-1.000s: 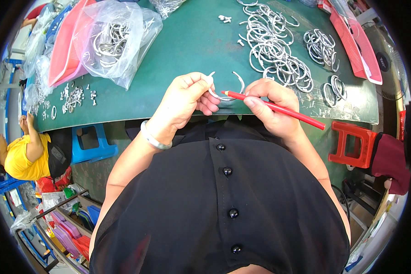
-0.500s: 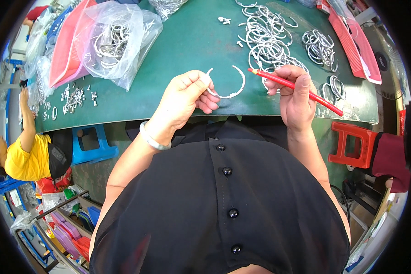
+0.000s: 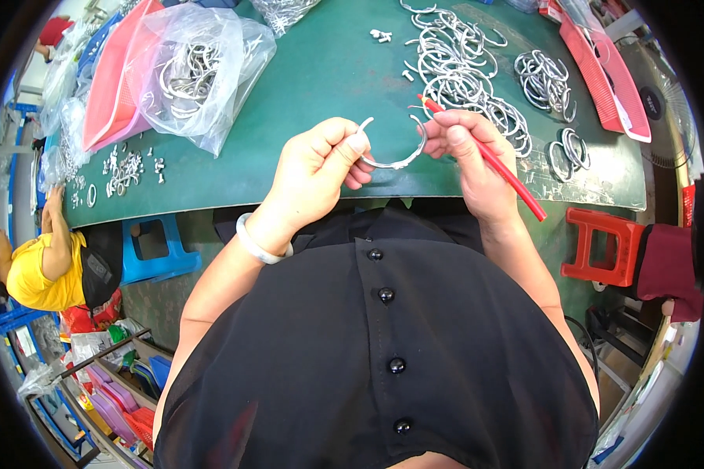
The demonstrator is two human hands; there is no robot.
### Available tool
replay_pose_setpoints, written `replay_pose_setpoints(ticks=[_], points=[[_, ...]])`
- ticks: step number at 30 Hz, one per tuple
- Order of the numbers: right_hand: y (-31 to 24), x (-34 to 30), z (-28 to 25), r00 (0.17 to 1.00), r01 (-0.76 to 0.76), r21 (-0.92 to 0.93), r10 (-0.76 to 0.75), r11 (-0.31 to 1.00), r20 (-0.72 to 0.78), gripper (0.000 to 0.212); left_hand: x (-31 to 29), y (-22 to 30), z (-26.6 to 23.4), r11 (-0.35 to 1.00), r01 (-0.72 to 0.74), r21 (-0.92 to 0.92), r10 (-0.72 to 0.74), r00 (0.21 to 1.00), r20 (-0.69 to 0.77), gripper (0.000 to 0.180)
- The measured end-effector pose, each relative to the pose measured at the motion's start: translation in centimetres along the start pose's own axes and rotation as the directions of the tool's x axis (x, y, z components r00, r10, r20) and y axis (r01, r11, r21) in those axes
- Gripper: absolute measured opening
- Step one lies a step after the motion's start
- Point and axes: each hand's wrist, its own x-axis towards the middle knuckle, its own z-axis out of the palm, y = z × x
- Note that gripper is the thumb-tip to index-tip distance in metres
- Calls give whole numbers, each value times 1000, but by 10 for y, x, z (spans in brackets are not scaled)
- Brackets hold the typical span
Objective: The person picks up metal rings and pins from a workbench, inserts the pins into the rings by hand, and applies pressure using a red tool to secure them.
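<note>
My left hand (image 3: 314, 166) pinches the left side of an open silver bangle (image 3: 399, 165), whose gap faces away from me. My right hand (image 3: 483, 173) is closed round a red pencil (image 3: 518, 186). The pencil slants, its tip up and to the left above the bangle's right end. Fingertips of the right hand are at that right end and seem to touch it. A large heap of similar silver bangles (image 3: 455, 55) lies just beyond the right hand.
Smaller bangle piles (image 3: 544, 82) lie right on the green table (image 3: 321, 70), near a pink basket (image 3: 602, 78). At left are a clear bag (image 3: 242, 70) of bangles, a pink tray (image 3: 117, 102) and small metal pieces (image 3: 123, 170). A person in yellow (image 3: 51, 270) sits at far left.
My right hand has moved left with the pencil, bringing its fingers to the bangle's right end. The pencil now slopes more steeply. My left hand keeps its hold on the bangle.
</note>
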Motion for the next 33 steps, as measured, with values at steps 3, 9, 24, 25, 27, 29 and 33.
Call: replay_pose_setpoints(ticks=[3, 9, 24, 25, 27, 29, 33], points=[[-1, -1, 4, 999, -35, 11, 35, 999, 6, 14, -4, 4, 2, 961, -152, 230, 152, 988, 19, 15], [1, -3, 3, 999, 22, 42, -23, 999, 23, 18, -4, 5, 0, 883, -259, 391, 257, 965, 58, 12], [-23, -4, 16, 898, 441, -391, -404, 808, 178, 20, 4, -14, -5, 930, 109, -352, -68, 990, 126, 27], [-25, -3, 18, 897, 442, -390, -405, 808, 177, 20, 5, -15, -5, 930, 109, -351, -68, 990, 126, 27], [-29, -4, 23, 909, 416, -331, -378, 847, 175, 19, 5, -15, -6, 864, 169, -474, -91, 979, 184, 27], [-33, -3, 26, 904, 425, -329, -379, 843, 197, 19, 5, -14, -6, 855, 175, -488, -84, 975, 203, 27], [-35, -3, 27, 899, 434, -311, -381, 846, 216, 19, 4, -13, -6, 845, 171, -506, -71, 975, 211, 28]])
